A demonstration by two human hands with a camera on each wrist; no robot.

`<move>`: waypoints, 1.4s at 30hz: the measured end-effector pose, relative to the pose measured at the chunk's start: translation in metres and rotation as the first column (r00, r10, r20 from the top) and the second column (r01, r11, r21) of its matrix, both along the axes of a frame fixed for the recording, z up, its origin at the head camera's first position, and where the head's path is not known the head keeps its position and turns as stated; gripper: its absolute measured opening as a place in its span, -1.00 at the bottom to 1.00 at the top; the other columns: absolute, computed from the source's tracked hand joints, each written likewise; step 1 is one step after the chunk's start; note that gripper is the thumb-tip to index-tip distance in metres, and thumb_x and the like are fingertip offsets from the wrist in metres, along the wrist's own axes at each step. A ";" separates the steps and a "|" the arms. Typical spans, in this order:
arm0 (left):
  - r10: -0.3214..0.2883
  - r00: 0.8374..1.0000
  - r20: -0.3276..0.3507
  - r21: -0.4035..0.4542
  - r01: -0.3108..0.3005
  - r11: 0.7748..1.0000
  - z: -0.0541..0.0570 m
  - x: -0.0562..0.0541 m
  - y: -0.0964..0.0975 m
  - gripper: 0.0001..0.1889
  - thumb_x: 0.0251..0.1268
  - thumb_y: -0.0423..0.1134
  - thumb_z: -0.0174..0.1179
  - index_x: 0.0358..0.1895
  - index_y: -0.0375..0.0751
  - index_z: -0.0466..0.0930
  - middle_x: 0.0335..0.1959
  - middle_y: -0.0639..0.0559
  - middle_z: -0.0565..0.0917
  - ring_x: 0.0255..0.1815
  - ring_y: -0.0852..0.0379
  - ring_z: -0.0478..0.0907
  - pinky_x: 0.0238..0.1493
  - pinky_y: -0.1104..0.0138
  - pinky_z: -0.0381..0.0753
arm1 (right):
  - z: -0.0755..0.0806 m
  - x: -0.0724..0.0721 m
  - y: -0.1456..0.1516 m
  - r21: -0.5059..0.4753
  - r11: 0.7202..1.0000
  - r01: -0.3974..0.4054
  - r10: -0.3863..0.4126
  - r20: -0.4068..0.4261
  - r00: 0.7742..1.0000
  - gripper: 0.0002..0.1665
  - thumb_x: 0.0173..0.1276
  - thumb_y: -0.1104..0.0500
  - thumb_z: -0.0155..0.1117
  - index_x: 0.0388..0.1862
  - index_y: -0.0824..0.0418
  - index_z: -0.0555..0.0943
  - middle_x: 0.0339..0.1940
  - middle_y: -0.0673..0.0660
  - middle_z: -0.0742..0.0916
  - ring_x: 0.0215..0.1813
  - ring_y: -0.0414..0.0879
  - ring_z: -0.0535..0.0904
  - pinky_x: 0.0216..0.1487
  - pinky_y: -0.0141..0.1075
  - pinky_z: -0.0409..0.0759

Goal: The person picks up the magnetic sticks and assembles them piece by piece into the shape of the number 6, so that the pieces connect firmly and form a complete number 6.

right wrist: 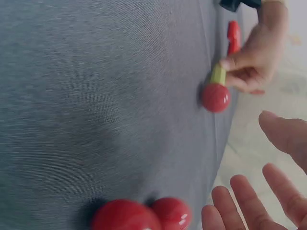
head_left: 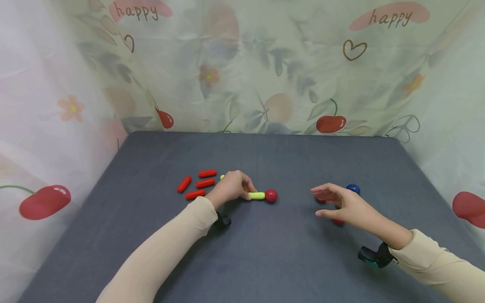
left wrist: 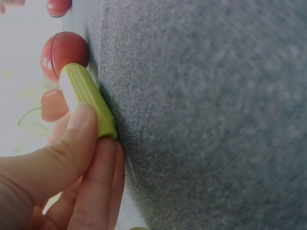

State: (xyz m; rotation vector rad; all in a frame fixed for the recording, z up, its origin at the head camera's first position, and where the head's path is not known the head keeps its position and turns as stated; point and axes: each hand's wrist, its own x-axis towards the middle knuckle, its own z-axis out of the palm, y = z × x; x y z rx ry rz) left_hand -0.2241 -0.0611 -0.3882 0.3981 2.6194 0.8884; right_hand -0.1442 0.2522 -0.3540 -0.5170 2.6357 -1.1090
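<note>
My left hand (head_left: 234, 185) pinches a yellow-green ridged stick (left wrist: 91, 100) between thumb and fingers, low over the dark cloth. One end of the stick meets a red ball (head_left: 270, 195); the left wrist view shows a seam around that ball (left wrist: 64, 55). Over to the right, my right hand (head_left: 346, 206) hovers with fingers extended and thumb apart, holding nothing. Beneath and beside it are red balls (right wrist: 125, 218), partly hidden by the hand in the head view, and a blue ball (head_left: 353, 188) just behind it.
Several red sticks (head_left: 205, 183) lie left of my left hand. A bit of another yellow-green piece (head_left: 222, 176) shows behind that hand. The dark cloth-covered table (head_left: 257, 252) ends at a printed curtain (head_left: 246, 84) at the back, with light curtains on both sides.
</note>
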 end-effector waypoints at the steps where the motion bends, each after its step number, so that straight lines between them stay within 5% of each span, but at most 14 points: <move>1: 0.000 1.000 0.000 -0.001 0.000 1.000 0.000 0.000 0.000 -0.82 -0.03 -0.35 0.47 -0.30 -0.06 0.79 -0.41 0.12 0.73 -0.35 0.19 0.53 -0.28 0.40 0.52 | -0.002 0.002 0.005 -0.014 1.000 0.012 -0.012 0.005 1.000 -0.37 0.21 0.03 0.43 0.23 0.15 0.48 0.18 0.22 0.63 0.21 0.13 0.55 0.19 0.06 0.49; 8: 0.004 1.000 0.000 0.003 -0.004 1.000 -0.002 -0.001 0.001 -0.81 -0.02 -0.36 0.47 -0.30 -0.05 0.79 -0.41 0.13 0.73 -0.33 0.19 0.53 -0.28 0.40 0.53 | -0.019 0.012 0.032 -0.029 0.993 0.111 -0.110 0.015 0.994 -0.36 0.23 0.00 0.42 0.23 0.20 0.48 0.20 0.24 0.62 0.21 0.05 0.56 0.08 -0.31 0.59; 18: 0.017 1.000 0.003 -0.008 -0.017 1.000 -0.006 -0.002 0.003 -0.82 -0.02 -0.34 0.47 -0.30 -0.02 0.79 -0.41 0.14 0.72 -0.31 0.18 0.53 -0.25 0.38 0.53 | -0.038 0.020 0.050 -0.068 0.981 0.180 -0.180 0.017 0.984 -0.36 0.27 0.07 0.39 0.24 0.32 0.46 0.20 0.31 0.60 0.01 -0.50 0.56 -0.05 -0.56 0.53; 33: 0.001 1.000 -0.008 -0.018 -0.001 1.000 -0.005 -0.001 0.002 -0.82 -0.01 -0.34 0.47 -0.30 -0.03 0.79 -0.40 0.13 0.72 -0.33 0.17 0.52 -0.28 0.40 0.51 | -0.055 0.026 0.050 -0.082 0.972 0.219 -0.210 0.108 0.972 -0.39 0.24 0.14 0.41 0.21 0.37 0.48 0.17 0.38 0.56 -0.11 -0.32 0.61 -0.20 -0.43 0.63; 42: 0.013 1.000 -0.009 -0.021 -0.013 1.000 -0.002 0.000 0.001 -0.81 -0.01 -0.34 0.47 -0.28 -0.04 0.79 -0.39 0.13 0.73 -0.32 0.18 0.52 -0.27 0.40 0.52 | -0.058 0.024 0.047 -0.100 0.975 0.198 -0.190 0.088 0.978 -0.41 0.23 0.20 0.41 0.19 0.40 0.48 0.14 0.38 0.57 -0.14 -0.34 0.59 -0.20 -0.45 0.62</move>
